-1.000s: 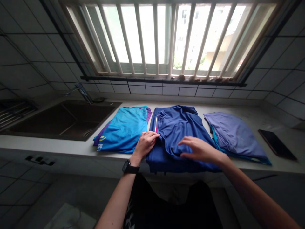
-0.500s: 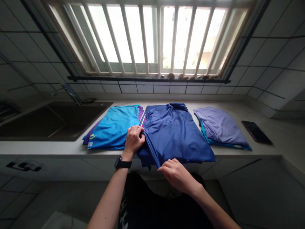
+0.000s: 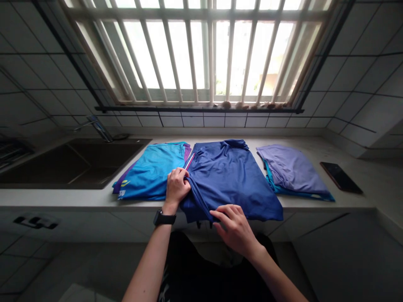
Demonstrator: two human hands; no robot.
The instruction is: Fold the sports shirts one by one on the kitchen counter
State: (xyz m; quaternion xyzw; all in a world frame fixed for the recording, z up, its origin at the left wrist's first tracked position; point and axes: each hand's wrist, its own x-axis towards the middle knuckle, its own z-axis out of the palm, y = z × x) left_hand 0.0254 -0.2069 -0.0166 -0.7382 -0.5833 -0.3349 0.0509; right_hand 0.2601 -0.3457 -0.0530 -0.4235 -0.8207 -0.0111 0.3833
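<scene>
Dark blue shorts (image 3: pixel 236 180) lie across the counter, their lower edge hanging over its front. Along their left side runs a red and white stripe. My left hand (image 3: pixel 178 186), with a black watch on the wrist, is closed on the left edge of the shorts, bunching the cloth. At the lower front corner, the fingers of my right hand (image 3: pixel 233 226) are apart, the index fingertip at a fold of the cloth. Left of the shorts lies a folded bright blue garment (image 3: pixel 154 172) with purple cloth under it. A folded lilac garment (image 3: pixel 289 167) rests on teal cloth at the right.
A dark sink (image 3: pixel 88 163) with a tap (image 3: pixel 100 128) is set into the counter (image 3: pixel 340 201) at the left. Near the right end lies a phone (image 3: pixel 341 178). Behind, a barred window (image 3: pixel 201 63) has small stones on its sill. My legs are close to the cabinet front.
My right hand has loosened from its pinch on the corner, and its fingers have spread. The left hand keeps its hold. The whole view has tilted slightly up.
</scene>
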